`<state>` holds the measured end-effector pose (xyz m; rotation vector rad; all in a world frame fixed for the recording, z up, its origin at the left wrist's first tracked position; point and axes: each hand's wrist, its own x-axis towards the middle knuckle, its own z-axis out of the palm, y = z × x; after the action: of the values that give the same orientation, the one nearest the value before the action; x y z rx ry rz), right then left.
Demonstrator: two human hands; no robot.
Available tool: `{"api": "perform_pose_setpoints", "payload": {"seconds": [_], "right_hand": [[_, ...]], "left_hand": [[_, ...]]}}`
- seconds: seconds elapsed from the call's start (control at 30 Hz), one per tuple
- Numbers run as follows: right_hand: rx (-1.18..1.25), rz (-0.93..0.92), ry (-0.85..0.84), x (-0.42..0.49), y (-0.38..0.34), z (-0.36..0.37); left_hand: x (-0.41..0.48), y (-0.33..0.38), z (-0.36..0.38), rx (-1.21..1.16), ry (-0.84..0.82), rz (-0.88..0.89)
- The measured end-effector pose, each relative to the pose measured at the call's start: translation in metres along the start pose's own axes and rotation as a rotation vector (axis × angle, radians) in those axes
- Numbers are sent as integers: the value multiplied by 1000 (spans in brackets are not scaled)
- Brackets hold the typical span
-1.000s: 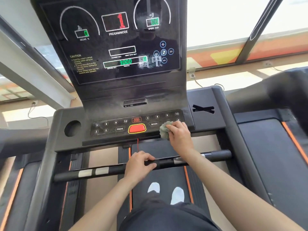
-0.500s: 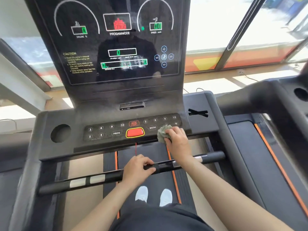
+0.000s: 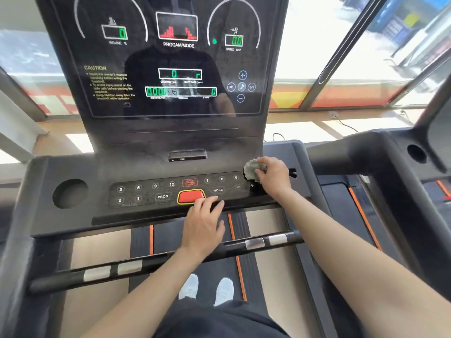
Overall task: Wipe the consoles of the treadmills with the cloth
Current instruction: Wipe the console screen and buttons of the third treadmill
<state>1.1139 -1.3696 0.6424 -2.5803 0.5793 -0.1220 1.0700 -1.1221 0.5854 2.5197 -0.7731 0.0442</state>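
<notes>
Black treadmill console (image 3: 151,167) is wiped with a crumpled grey cloth (image 3: 251,169) gripped by the right hand (image 3: 274,176); the red button (image 3: 190,196) beside the spread left hand (image 3: 202,225) could be pressed.

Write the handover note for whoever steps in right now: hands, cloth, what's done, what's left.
Right grip: holds the crumpled cloth, pressed on the console at the right end of the button strip.
Left grip: open, fingers flat at the console's front edge, tips by the red button; not on the handlebar.
Done: cannot tell how much is wiped; the ledge under the screen looks dusty.
Left: the rest of this console, then the next treadmill on the right.
</notes>
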Motion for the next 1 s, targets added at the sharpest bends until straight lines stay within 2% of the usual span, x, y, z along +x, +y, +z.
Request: {"api": "perform_pose_setpoints", "payload": {"seconds": [0.13, 0.37, 0.5, 0.63, 0.8, 0.87, 1.0], "right_hand": [[-55, -120, -102, -7, -7, 10], [-155, -42, -4, -3, 23, -1], [-97, -71, 60, 25, 3, 6], [-70, -189, 43, 47, -35, 26], [-144, -489, -117, 29, -41, 40], [-150, -404, -75, 21, -21, 32], [-115, -105, 81, -6, 23, 13]], "left_hand": [[0, -2, 0, -10, 6, -2], [0, -4, -2, -18, -11, 30], [2, -6, -5, -41, -28, 36], [4, -5, -11, -21, -50, 52], [4, -11, -14, -7, -50, 66], [4, -13, -13, -13, -44, 75], [5, -13, -8, -37, -14, 73]]}}
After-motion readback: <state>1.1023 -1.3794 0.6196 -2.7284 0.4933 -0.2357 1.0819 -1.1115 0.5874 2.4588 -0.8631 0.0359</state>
